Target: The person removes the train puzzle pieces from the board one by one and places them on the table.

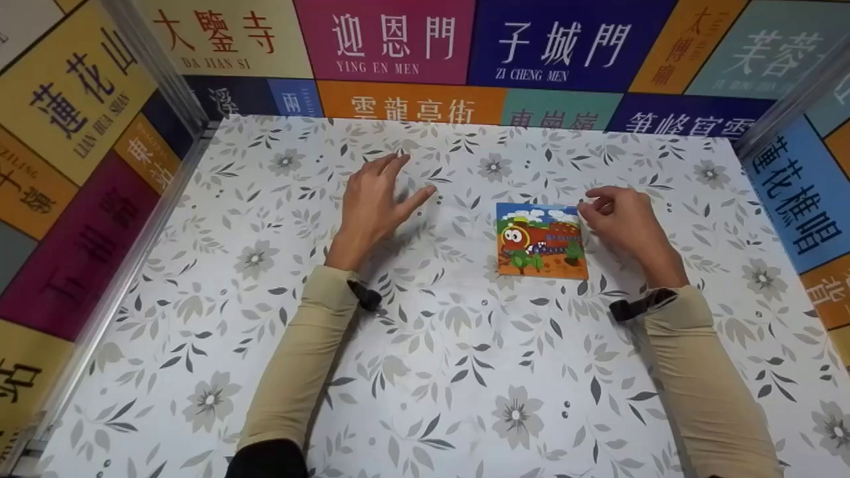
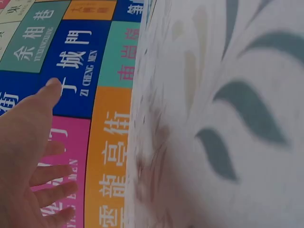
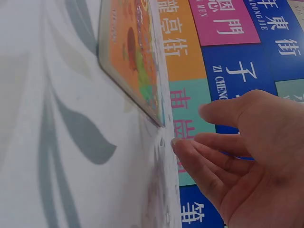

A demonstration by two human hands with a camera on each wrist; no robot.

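A square picture board [image 1: 541,249] printed with a cartoon train lies flat on the flower-patterned table, right of the middle. Its pale, fairly thick edge shows in the right wrist view, where the board [image 3: 135,61] is at the top. My right hand [image 1: 624,216] is at the board's upper right corner, fingers loosely bent. In the right wrist view a gap shows between thumb and fingertips of that hand [image 3: 247,156], with nothing held there. To the left of the board, my left hand [image 1: 375,206] hovers with fingers and thumb spread, holding nothing; the left wrist view shows the same hand [image 2: 33,156].
The table [image 1: 425,372] has a white cover with grey leaves and flowers. Colourful panels [image 1: 392,40] with Chinese lettering stand along the back and both sides. Metal posts [image 1: 163,73] rise at the back corners. Dark straps [image 1: 365,295] circle both wrists over tan sleeves.
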